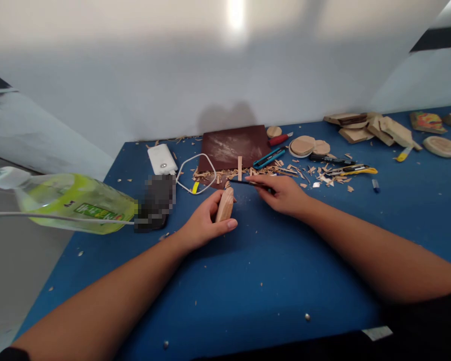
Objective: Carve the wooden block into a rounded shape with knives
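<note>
My left hand (203, 224) is closed around a small pale carved wood piece (224, 206), which stands upright with a rounded top end. My right hand (285, 195) grips a slim dark rod-like tool (242, 181), pointing left; its exact kind does not show. The tool's tip lies just above and beyond the wood piece, and I cannot tell whether they touch. Behind both hands are wood shavings (285, 169) and a brown sheet (233, 148), possibly sandpaper. A thin wood strip (239, 168) lies beyond the tool.
At left are a bottle (78, 203), a dark phone (158, 200) and a white power bank (162, 159) with its cable. To the right lie a blue cutter (269, 157), a red-handled knife (278, 140), a black marker (332, 159), a yellow cutter (355, 170) and wood blocks (396, 133).
</note>
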`<state>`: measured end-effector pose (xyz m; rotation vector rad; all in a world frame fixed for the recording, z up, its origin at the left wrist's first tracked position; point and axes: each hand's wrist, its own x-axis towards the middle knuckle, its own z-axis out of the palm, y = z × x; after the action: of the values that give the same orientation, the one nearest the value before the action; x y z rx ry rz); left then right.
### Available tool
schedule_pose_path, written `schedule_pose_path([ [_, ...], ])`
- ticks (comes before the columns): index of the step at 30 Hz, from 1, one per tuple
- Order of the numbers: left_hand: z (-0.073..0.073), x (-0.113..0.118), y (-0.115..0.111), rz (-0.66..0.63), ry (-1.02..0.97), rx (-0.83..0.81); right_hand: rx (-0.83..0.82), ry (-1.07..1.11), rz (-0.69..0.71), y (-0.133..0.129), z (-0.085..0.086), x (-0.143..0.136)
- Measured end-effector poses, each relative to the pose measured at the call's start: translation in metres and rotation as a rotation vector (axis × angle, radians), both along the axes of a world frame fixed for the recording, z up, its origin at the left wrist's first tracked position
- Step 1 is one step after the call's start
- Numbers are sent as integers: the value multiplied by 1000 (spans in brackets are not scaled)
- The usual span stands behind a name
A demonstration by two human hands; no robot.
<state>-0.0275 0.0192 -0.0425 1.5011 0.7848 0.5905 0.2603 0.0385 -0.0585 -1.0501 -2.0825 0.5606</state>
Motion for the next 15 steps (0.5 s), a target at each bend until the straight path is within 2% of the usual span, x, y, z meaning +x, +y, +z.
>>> schedule_pose_path([
  [3,-1,0,0,3,-5,2,70,-109,38,-4,0,1],
  [15,-3,0,1,33,78,96,141,-114,105,-10,2,-3],
])
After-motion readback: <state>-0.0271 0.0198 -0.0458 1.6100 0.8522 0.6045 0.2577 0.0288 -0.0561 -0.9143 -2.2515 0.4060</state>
